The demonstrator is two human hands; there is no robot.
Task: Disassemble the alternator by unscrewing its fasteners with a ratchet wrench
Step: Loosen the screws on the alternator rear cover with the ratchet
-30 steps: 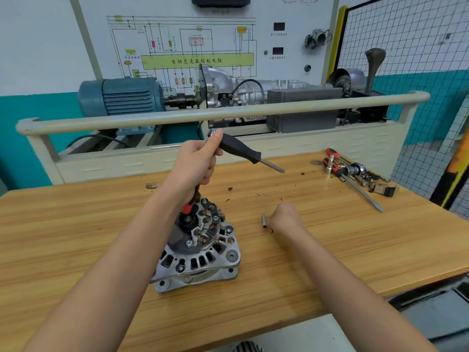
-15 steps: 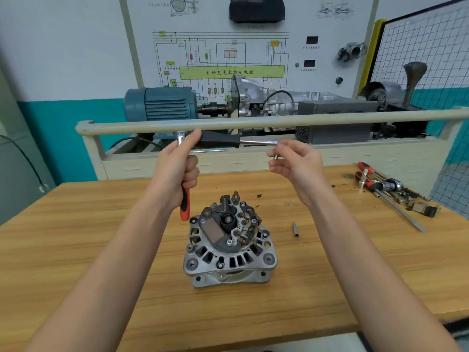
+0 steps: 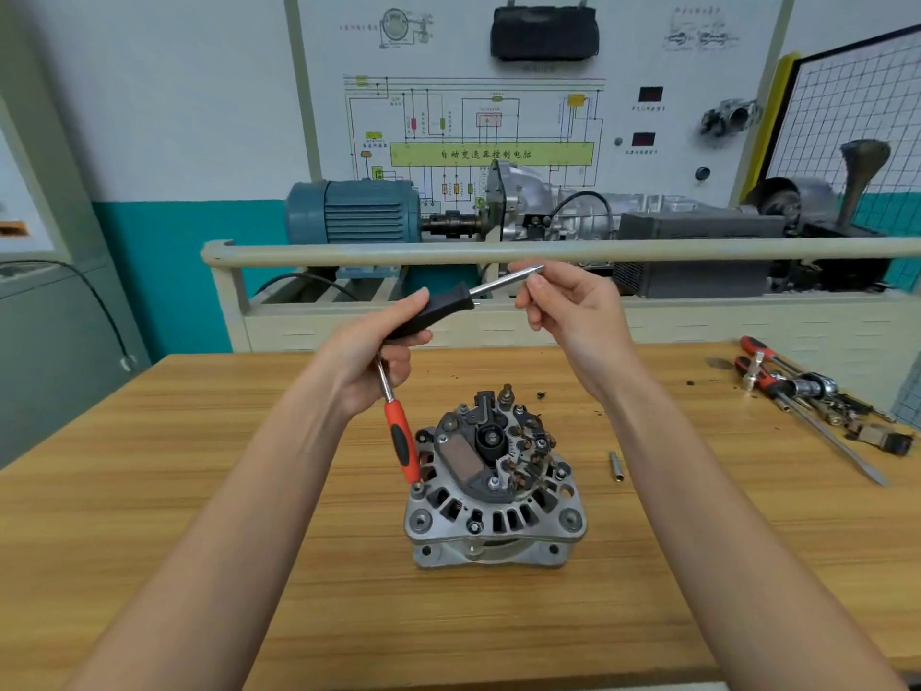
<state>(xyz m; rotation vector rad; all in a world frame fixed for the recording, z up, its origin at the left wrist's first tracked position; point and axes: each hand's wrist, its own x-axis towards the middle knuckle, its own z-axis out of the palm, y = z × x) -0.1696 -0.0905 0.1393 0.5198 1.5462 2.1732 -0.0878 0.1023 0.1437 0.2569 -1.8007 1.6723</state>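
While the alternator (image 3: 493, 483) stands on the bench (image 3: 149, 491), both hands work above it.
The left hand (image 3: 371, 359) grips a black-handled driver (image 3: 433, 311) and a red-handled tool (image 3: 401, 436); the right hand (image 3: 573, 311) pinches the driver's shaft tip.

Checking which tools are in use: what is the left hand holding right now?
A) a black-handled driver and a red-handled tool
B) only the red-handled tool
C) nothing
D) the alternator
A: the left hand grips the black-handled driver with the red-handled tool hanging below it.
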